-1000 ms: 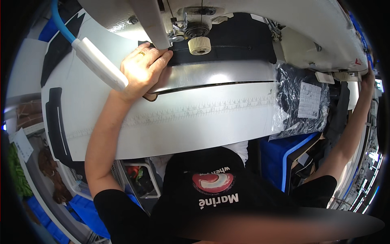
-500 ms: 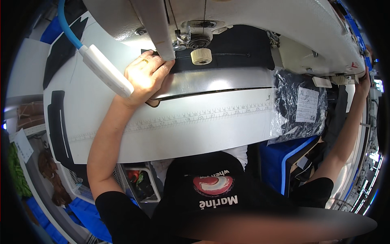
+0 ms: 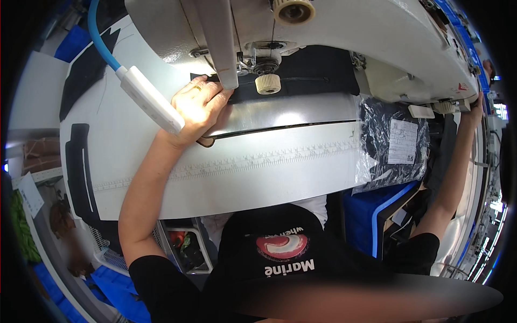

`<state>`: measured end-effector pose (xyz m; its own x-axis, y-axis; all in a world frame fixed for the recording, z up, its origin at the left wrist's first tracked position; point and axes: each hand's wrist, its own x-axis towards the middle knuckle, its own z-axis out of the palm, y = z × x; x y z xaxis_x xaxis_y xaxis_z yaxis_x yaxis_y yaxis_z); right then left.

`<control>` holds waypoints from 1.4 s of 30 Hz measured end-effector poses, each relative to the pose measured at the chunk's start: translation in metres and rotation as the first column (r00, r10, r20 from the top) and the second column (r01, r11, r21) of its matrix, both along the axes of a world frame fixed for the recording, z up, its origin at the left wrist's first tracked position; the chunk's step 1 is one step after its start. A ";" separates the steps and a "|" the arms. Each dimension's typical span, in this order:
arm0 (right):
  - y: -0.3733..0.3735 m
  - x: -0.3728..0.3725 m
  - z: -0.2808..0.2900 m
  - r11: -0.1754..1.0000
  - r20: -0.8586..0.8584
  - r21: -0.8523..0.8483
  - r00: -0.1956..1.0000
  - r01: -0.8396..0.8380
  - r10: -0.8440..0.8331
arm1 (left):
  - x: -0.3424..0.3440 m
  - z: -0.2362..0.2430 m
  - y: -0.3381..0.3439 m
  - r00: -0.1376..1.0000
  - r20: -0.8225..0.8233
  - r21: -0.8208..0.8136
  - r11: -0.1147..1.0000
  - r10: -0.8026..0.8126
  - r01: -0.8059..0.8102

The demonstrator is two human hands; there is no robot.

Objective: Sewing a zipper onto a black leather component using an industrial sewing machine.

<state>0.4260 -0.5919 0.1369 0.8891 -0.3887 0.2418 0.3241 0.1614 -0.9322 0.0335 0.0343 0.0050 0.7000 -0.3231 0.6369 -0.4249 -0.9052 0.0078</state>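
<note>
My left hand [image 3: 198, 112] rests bent, fingers together, on the dark fabric [image 3: 316, 65] beside the sewing machine's vertical bar [image 3: 215, 43], its fingertips partly hidden. A zip runs across that fabric under the machine, near a cream knob [image 3: 267, 84]. Below them lie a polished metal strip [image 3: 285, 110] and the white table with a printed scale [image 3: 258, 177]. My right hand [image 3: 475, 109] is at the far right end of the machine's body [image 3: 398, 43], fingers curled round a part there that is hard to make out.
A white lamp [image 3: 149, 98] on a blue hose hangs left. A plastic-wrapped pack [image 3: 371, 161] lies right, above a blue bin [image 3: 361, 215]. Dark cut pieces [image 3: 81, 167] lie at the table's left. A small basket [image 3: 194, 267] and shelving with green items [image 3: 21, 226] sit lower left.
The view has shifted, so machine, table and both hands appear lower, with another knob showing at the top. My hands show little movement against the machine and fabric.
</note>
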 end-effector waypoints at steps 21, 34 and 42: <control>0.196 -0.217 -0.011 0.752 0.616 -0.572 0.777 0.327 0.130 | -0.012 0.006 -0.001 0.991 -0.134 0.021 1.000 0.024 -0.021; 0.430 -0.272 -0.141 0.150 0.148 -0.988 0.463 0.032 0.874 | -0.019 -0.005 -0.012 0.985 -0.138 -0.047 0.992 0.108 -0.115; 0.429 -0.275 -0.139 0.131 0.157 -0.987 0.460 0.089 0.874 | -0.018 -0.003 -0.013 0.991 -0.081 -0.067 0.992 0.102 -0.107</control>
